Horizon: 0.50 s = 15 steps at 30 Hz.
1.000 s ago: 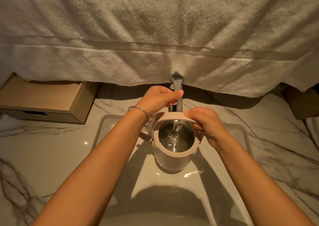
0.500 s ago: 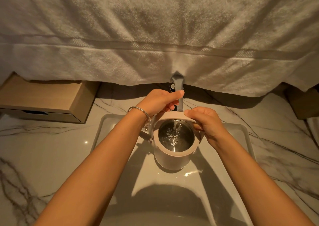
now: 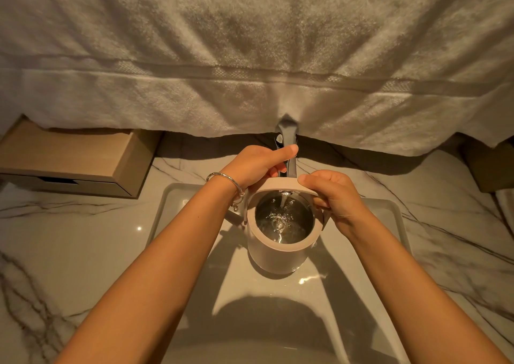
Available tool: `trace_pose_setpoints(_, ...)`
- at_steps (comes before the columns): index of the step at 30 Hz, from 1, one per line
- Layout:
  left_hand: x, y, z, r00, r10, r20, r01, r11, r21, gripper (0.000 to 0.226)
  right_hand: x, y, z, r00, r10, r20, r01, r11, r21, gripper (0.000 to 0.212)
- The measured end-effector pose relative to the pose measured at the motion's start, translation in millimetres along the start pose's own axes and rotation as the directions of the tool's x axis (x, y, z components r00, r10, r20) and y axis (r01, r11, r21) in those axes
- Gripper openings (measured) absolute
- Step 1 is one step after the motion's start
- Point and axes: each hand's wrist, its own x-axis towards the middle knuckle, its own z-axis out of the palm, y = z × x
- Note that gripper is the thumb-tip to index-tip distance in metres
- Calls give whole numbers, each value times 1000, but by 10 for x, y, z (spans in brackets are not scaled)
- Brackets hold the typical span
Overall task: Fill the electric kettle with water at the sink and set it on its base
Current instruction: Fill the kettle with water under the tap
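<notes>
We see a kettle with a matt pale plastic shell and a shiny metal inside, a polished metal tap, a rough terry-cloth towel, a glossy veined marble counter, a smooth glossy sink and a matt wooden box.

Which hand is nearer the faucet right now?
Left. The left hand is on the faucet itself, thumb along its side. The right hand is just to the right of the spout, gripping the kettle held under it.
</notes>
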Motion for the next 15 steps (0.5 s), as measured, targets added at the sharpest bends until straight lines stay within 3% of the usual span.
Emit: trace_pose_setpoints(15,30,-38,3,1000,5,-5,-6,999,-37,48,-9,-27,-4,1000,-3,10,3,1000,26,41)
